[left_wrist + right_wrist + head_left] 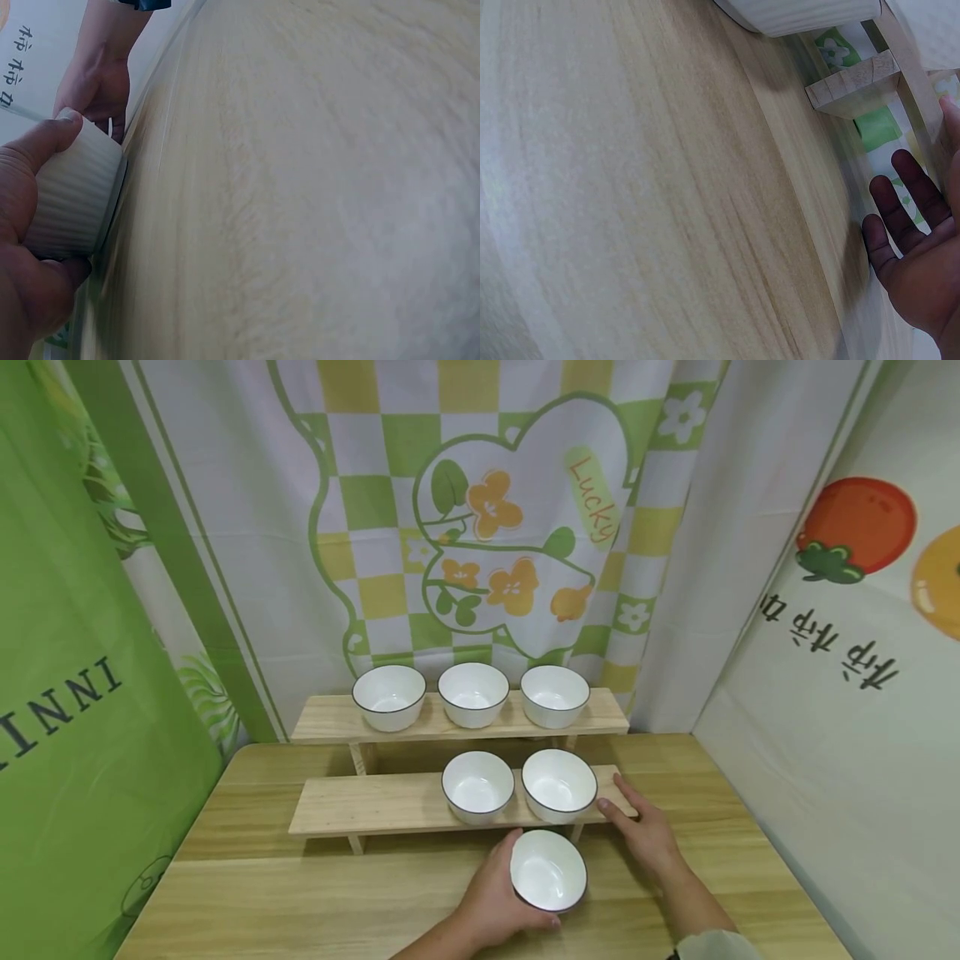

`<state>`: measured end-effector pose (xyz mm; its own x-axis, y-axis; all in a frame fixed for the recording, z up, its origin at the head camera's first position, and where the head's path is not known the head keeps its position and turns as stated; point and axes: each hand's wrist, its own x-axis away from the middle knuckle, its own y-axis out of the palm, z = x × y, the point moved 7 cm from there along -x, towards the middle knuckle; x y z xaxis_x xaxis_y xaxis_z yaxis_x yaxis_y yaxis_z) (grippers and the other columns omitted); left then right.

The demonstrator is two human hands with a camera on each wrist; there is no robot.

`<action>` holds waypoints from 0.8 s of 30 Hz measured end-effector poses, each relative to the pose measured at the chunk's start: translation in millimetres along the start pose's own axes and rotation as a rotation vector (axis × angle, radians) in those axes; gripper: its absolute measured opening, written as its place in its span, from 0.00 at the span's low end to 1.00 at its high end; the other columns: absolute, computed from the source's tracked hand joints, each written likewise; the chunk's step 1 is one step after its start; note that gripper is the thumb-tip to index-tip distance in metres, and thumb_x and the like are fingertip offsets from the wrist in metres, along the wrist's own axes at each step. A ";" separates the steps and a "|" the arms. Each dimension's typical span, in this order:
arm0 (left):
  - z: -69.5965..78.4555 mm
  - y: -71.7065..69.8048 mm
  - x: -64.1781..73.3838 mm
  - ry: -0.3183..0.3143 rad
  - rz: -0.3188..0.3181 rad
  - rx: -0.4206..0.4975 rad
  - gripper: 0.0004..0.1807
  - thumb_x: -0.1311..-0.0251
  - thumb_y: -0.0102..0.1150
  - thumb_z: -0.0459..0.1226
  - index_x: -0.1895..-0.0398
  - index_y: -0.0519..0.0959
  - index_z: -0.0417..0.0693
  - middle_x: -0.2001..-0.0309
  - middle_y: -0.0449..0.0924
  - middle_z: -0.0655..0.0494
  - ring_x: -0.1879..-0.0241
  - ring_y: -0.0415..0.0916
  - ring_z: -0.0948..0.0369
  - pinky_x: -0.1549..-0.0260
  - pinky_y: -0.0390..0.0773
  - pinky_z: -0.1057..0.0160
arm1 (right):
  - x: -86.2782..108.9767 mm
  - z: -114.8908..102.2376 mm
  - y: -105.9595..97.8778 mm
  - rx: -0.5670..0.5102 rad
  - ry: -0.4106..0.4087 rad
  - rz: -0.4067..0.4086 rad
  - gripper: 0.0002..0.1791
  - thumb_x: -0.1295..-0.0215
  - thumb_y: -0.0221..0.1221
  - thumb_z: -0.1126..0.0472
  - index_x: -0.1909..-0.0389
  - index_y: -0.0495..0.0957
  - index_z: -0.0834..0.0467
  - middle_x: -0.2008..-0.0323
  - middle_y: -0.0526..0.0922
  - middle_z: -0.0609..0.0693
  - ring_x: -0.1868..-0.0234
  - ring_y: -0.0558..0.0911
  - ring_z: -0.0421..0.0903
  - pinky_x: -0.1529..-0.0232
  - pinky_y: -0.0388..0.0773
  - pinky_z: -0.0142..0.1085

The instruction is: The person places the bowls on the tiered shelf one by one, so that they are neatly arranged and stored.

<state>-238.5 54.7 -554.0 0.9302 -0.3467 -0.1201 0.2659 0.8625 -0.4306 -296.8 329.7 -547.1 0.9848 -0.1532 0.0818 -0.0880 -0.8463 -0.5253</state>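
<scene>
My left hand (495, 893) holds a white bowl (549, 870) with a dark rim, in front of the lower wooden shelf (360, 802). In the left wrist view, the thumb and fingers clasp the ribbed outside of this bowl (75, 191). At the lower shelf's right end is my right hand (651, 839), its thumb beside the right-hand bowl (559, 783) on that shelf. Several fingers (889, 199) of it stretch out loosely below the board in the right wrist view. Another white bowl (477, 785) stands just left of that one.
Three matching bowls, left (389, 695), middle (473, 692) and right (555, 693), line the upper shelf (318, 717) behind. Both shelves stand on a wooden table (247, 893). Printed curtains hang at the back (363, 502), a green cloth (67, 610) at the left.
</scene>
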 end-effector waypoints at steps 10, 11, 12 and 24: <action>-4.1 -10.7 2.1 0.017 -0.036 -0.014 0.69 0.74 0.92 0.49 0.22 0.63 0.48 0.34 0.75 0.56 0.37 0.73 0.54 0.35 0.72 0.46 | -0.1 -1.7 0.8 0.003 -0.008 0.003 0.48 0.33 0.60 0.29 0.18 0.57 0.43 0.19 0.52 0.62 0.20 0.50 0.67 0.23 0.47 0.63; -4.1 -12.2 2.8 0.024 -0.036 -0.014 0.69 0.74 0.92 0.49 0.22 0.63 0.48 0.34 0.75 0.55 0.37 0.74 0.53 0.35 0.72 0.45 | -0.3 -1.6 0.9 0.003 -0.007 0.003 0.48 0.33 0.60 0.29 0.18 0.56 0.43 0.19 0.52 0.62 0.20 0.50 0.67 0.23 0.47 0.63; -3.7 -14.0 3.7 0.032 -0.033 -0.019 0.69 0.74 0.92 0.49 0.22 0.63 0.47 0.34 0.75 0.55 0.37 0.74 0.53 0.36 0.72 0.45 | -0.4 -1.5 0.9 0.002 -0.008 0.003 0.48 0.33 0.60 0.29 0.18 0.57 0.42 0.19 0.52 0.62 0.20 0.50 0.67 0.23 0.47 0.62; -6.0 -37.1 13.4 0.038 -0.042 -0.051 0.70 0.73 0.91 0.52 0.21 0.62 0.49 0.31 0.74 0.54 0.35 0.73 0.54 0.34 0.72 0.45 | -1.4 0.7 0.5 0.002 -0.008 -0.004 0.48 0.33 0.60 0.29 0.18 0.56 0.43 0.19 0.51 0.62 0.20 0.50 0.67 0.23 0.46 0.63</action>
<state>-237.4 15.9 -545.1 0.9080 -0.3970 -0.1341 0.2907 0.8272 -0.4808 -298.2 329.8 -548.0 0.9864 -0.1452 0.0771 -0.0834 -0.8459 -0.5268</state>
